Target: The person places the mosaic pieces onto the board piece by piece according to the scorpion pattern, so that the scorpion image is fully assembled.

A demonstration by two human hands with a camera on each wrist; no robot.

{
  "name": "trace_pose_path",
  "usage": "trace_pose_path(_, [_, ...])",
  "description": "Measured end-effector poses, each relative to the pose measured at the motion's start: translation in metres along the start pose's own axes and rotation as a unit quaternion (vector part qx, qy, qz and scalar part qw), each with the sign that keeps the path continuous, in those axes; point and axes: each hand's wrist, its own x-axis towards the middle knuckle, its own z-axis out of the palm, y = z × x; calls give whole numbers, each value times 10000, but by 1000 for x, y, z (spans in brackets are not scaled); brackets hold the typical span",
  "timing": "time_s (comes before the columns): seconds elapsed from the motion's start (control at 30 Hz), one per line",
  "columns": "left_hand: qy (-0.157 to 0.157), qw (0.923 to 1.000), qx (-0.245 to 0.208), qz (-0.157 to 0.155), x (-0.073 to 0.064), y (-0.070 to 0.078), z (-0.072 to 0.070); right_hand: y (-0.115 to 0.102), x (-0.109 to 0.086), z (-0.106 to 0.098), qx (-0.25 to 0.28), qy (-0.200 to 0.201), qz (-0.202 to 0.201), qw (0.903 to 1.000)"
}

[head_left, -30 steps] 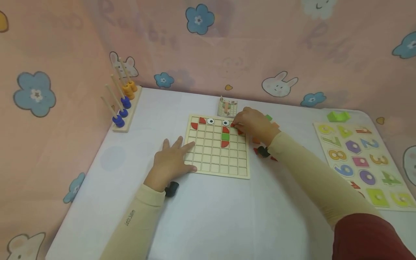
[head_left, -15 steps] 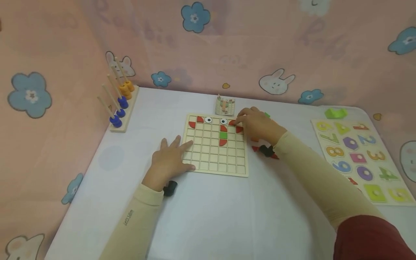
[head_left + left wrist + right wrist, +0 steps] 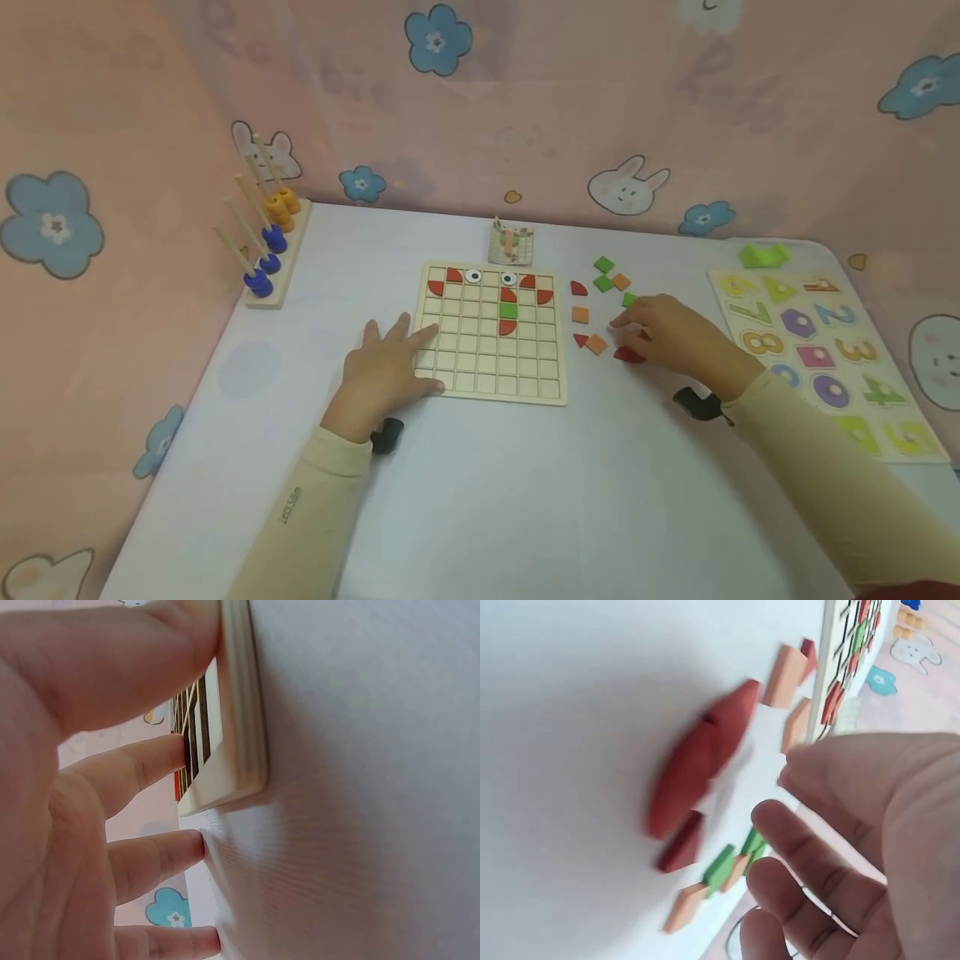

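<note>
My left hand point(image 3: 381, 375) is spread, its thumb and index finger resting on the left edge of a wooden grid board point(image 3: 487, 385). In the left wrist view, two other fingertips point(image 3: 193, 846) touch the white tabletop beside the board. On the grid lie two eye tiles point(image 3: 473, 276), a green square point(image 3: 508, 311) and several red quarter-circles point(image 3: 507, 328). Right of the board, my right hand point(image 3: 678, 342) hovers over loose pieces, fingers loosely bent and nothing visible between them. Closest to it are red curved pieces point(image 3: 682, 776) and a green tile point(image 3: 628, 300), partly covered in the head view.
A small printed card point(image 3: 512, 244) stands behind the board. Loose orange squares point(image 3: 580, 315) and green squares point(image 3: 603, 264) lie to its right. A bead-peg stand point(image 3: 288, 271) is at left; a number puzzle board point(image 3: 817, 379) and green block point(image 3: 763, 255) are at right.
My right hand has left the board's top right, where a red quarter-circle now lies in the grid, and moved right and nearer over the loose pieces. The left hand stays on the board's edge.
</note>
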Motion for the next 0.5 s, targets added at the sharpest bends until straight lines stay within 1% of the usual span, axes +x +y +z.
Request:
trace_pose_path(0.1, [14,10000,-21,0,0,-1,1,7,-12,9,-5,124,-226,9997])
trace_pose_path(0.2, [14,10000,-36,-2,0,-2,1,11,-18,16,-36,193,-402,9990])
trace_pose_path(0.3, [29,10000,-35,18,0,-2,1,11,-23,23,-153,269,-448,9985])
trace_pose_path(0.5, [53,10000,7,77,-1,-1,0,13,-30,31,-488,543,-624,9954])
